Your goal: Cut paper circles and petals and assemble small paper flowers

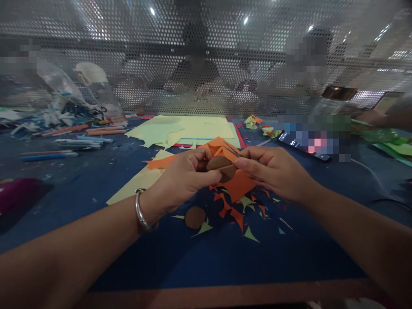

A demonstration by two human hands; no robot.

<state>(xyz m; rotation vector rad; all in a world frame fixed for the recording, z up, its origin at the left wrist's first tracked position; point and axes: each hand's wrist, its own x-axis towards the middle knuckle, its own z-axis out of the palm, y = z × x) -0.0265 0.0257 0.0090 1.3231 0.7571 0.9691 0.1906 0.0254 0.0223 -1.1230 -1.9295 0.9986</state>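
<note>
My left hand (189, 171) pinches a round brown paper disc (221, 168) between thumb and fingers, a crease or edge running across it. My right hand (270, 169) is closed around what look like small scissors (230, 149); their two thin metal tips stand apart just above the disc, and the handles are hidden in the fingers. Orange paper (240, 186) shows behind and below the disc. A second brown disc (195, 217) lies flat on the blue table, nearer to me. Orange scraps (237, 219) and pale green scraps (251, 234) are scattered below my hands.
Pale yellow and green sheets (199, 124) are stacked behind my hands. A phone (304, 146) lies to the right. Pens (48, 155), a clear bottle (103, 92) and a purple case (19, 195) are on the left. A perforated metal screen (148, 64) closes off the back.
</note>
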